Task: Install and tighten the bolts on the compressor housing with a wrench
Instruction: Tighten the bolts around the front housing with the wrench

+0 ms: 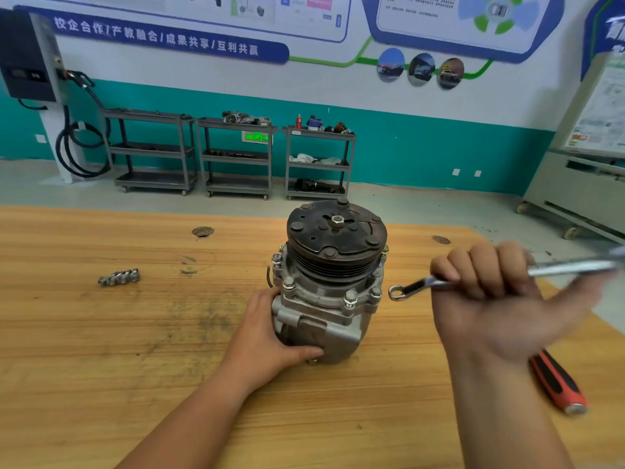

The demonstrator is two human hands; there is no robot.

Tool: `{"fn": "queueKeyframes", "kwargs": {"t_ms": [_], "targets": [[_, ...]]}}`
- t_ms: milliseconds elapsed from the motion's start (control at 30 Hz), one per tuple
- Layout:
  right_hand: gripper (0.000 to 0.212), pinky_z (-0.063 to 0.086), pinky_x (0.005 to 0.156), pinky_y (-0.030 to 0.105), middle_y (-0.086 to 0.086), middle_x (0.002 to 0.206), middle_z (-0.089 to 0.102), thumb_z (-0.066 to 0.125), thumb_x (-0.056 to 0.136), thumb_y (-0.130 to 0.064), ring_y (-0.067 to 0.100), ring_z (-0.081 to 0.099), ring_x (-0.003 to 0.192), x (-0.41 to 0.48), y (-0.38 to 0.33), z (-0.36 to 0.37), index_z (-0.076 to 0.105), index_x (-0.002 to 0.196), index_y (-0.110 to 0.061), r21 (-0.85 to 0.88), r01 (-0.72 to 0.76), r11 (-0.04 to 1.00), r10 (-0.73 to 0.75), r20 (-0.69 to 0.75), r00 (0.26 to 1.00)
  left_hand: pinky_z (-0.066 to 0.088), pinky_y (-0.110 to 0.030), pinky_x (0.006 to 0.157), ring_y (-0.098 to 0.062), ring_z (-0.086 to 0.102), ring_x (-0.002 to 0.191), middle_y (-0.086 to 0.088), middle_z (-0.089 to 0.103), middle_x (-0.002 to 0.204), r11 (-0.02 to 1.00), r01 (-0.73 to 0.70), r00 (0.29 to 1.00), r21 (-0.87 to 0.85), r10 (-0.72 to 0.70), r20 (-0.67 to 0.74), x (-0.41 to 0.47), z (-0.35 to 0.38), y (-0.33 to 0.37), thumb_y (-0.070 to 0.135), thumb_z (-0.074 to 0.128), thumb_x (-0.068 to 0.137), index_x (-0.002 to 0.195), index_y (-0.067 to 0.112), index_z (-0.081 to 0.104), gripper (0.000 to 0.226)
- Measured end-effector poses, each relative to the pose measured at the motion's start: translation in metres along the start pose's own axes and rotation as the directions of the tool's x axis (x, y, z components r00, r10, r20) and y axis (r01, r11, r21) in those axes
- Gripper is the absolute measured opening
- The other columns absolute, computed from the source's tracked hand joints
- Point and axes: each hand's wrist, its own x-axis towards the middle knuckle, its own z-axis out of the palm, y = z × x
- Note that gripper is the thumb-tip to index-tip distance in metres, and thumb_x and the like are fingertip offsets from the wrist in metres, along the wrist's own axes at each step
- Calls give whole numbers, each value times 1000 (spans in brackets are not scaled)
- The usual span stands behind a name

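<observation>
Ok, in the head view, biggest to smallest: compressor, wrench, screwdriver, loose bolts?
1. compressor, largest
2. wrench, then screwdriver: unsure, each is partly hidden
3. loose bolts, smallest

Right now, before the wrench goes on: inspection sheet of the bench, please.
Surface: wooden table, scuffed and stained.
Job's things: compressor upright, pulley up; flange bolts seated in it; wrench ring end beside the flange, on no bolt.
Clutter: loose bolts in a row, left of the compressor; red-and-black tool handle at right.
Grippers: left hand grips the compressor body; right hand grips the wrench.
Cables: short black wire at the compressor's left side; charger cable looped by the wall.
Surroundings: three grey carts and a wall charger behind.
</observation>
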Motion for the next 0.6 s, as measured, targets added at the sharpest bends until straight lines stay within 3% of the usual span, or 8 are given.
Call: {"fn": "queueKeyframes", "kwargs": {"t_ms": [67,133,267,400,533,600], "targets": [[61,31,41,21,-7,43,16,15,86,-71,10,18,38,14,6,-13,22,47,-23,141,-130,981,144,-96,985,34,-13,86,5,41,105,28,39,112,1000,5,1000,-1,-5,3,0,-1,1,51,89,42,130,26,44,102],[58,36,39,22,-6,43,19,30,87,-65,11,22,38,23,13,-26,27,48,-22,381,-169,909,225,-108,968,34,-15,88,5,42,104,27,40,112,1000,1,1000,-1,-1,-3,0,-1,1,51,90,42,128,27,44,100],[52,35,40,20,-7,45,18,36,87,-60,8,19,40,26,28,-38,27,51,-22,544,-271,794,348,-42,937,33,-10,84,8,42,102,29,40,112,1000,0,1000,1,0,-4,0,-1,0,52,89,40,125,28,44,98],[56,31,37,19,-9,45,17,32,88,-63,7,17,40,30,33,-37,28,49,-23,456,-377,806,439,-35,898,33,-1,80,23,38,101,26,41,113,1000,-8,1000,-16,8,4,0,-1,-1,51,89,41,124,28,45,97],[60,26,35,19,-8,44,15,22,87,-69,7,13,39,41,28,-30,25,46,-25,189,-482,855,491,0,871,33,-7,85,10,43,104,27,41,113,1000,0,1000,-17,0,11,0,-1,0,61,85,37,127,25,46,105],[56,25,34,19,-8,43,14,25,82,-69,7,12,39,47,27,-24,23,47,-26,86,-531,843,526,76,847,33,-5,84,15,42,102,29,40,114,1000,-1,1000,-24,1,11,0,-1,1,70,78,32,129,25,45,112]]}}
